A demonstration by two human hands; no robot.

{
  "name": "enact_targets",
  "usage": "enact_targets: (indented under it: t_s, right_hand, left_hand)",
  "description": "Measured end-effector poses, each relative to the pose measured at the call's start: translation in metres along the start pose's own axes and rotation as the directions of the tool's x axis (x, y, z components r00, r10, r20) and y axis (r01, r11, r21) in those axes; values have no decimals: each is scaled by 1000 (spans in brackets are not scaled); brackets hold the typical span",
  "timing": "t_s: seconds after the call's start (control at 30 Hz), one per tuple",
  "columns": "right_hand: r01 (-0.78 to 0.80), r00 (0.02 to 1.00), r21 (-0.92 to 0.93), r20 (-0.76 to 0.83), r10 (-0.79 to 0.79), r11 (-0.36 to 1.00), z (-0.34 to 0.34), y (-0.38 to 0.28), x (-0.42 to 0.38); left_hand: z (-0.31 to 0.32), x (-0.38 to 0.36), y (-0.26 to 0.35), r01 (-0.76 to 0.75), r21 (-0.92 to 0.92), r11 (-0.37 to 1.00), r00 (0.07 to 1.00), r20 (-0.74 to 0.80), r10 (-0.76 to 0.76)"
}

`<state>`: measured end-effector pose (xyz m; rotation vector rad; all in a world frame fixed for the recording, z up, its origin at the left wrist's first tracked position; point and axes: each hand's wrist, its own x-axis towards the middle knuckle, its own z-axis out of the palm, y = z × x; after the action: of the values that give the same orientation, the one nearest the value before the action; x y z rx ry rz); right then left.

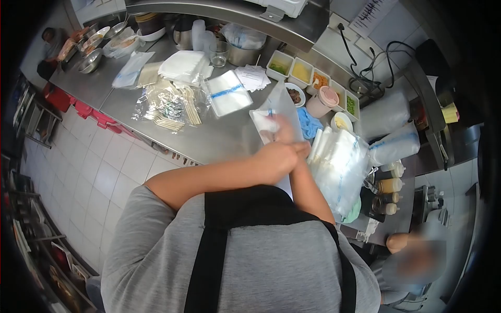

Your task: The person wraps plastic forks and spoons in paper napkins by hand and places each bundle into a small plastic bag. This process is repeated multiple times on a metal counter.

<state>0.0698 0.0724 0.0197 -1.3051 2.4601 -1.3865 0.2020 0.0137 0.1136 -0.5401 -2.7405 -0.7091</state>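
Observation:
My left hand (282, 157) is curled closed and crosses over my right wrist, with its fingertips at the wrist; what it holds, if anything, is hidden. Beyond it, my right hand (284, 130) is smeared by motion and overlaps a clear plastic bag (288, 101) on the steel counter. A white packet with a blue mark (263, 121) shows at the bag's left side, beside my right fingers. To the right lies a stack of clear plastic bags (338, 161), with a crumpled blue cloth or glove (309, 124) just behind it.
Wrapped wooden cutlery (169, 104), white napkins (182, 65) and a packet with a blue stripe (228, 93) occupy the counter (209, 138) at left. Food tubs (301, 72) and a pink-filled container (322, 100) stand behind. Sauce bottles (390, 185) and another person (417, 261) are at right.

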Motion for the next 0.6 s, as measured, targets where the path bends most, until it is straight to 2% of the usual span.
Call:
enact_targets:
  t_s: [0.07, 0.17, 0.2, 0.3, 0.33, 0.37, 0.4, 0.43, 0.47, 0.5, 0.57, 0.6]
  right_hand:
    - [-86, 986, -74, 138, 95, 994, 0, 2, 10]
    - [201, 976, 200, -125, -178, 959, -2, -20, 3]
    - [153, 988, 254, -63, -141, 955, -3, -24, -4]
    - [-76, 986, 352, 167, 18, 933, -7, -29, -29]
    - [-167, 964, 364, 254, 75, 916, -9, -29, -38]
    - [-255, 932, 366, 341, 126, 895, -11, -30, -44]
    - [-337, 889, 361, 426, 168, 870, -13, -31, -48]
    - [-417, 836, 346, 508, 206, 841, -14, -32, -51]
    - [-481, 838, 458, 492, 238, 748, -10, -36, -54]
    - [-484, 813, 390, 532, 238, 783, -8, -30, -55]
    - [-473, 758, 252, 605, 244, 844, -2, -13, -56]
    - [-473, 759, 319, 620, 196, 821, -1, -16, -56]
  left_hand:
    - [1, -4, 8, 3, -97, 995, 999, 52, 2]
    - [-5, -6, 15, -129, -329, 935, 968, 163, 191]
    - [-15, -9, 17, -220, -485, 846, 948, 99, 302]
    - [-33, -11, -7, -324, -499, 803, 946, -162, 281]
    - [-33, -14, -33, -199, -482, 854, 965, -246, 86]
    - [-29, -20, -66, -63, -473, 879, 937, -330, -110]
    - [-16, -32, -103, 146, -512, 847, 913, -260, -315]
    - [-5, -44, -132, 346, -536, 770, 842, -184, -506]
    - [-5, -54, -144, 508, -592, 626, 784, 15, -621]
    - [-3, -59, -153, 653, -603, 458, 689, 220, -691]
    - [9, -63, -166, 689, -675, 264, 627, 373, -684]
    - [15, -65, -174, 700, -695, 164, 598, 445, -667]
